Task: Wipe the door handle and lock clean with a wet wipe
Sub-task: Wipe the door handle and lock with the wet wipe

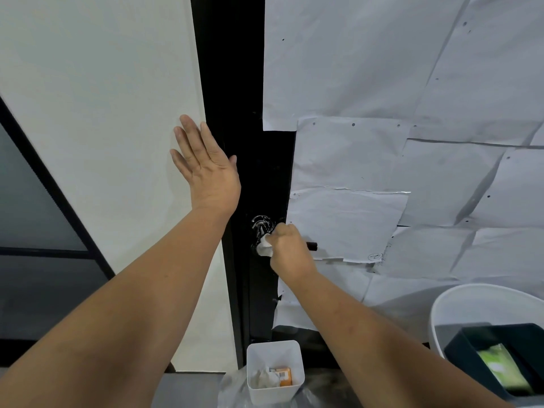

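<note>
Head view: left hand (206, 169) is lying flat and fully open, holding nothing, palm on the white wall (103, 98), thumb over the black door frame (229, 69) edge. Right hand (290, 250) is closing around the wet wipe (264, 245), pressing it onto the door handle (312, 246) by the lock (262, 223), probably smeared. Small white bin (275, 371) is sitting below, well clear.
</note>
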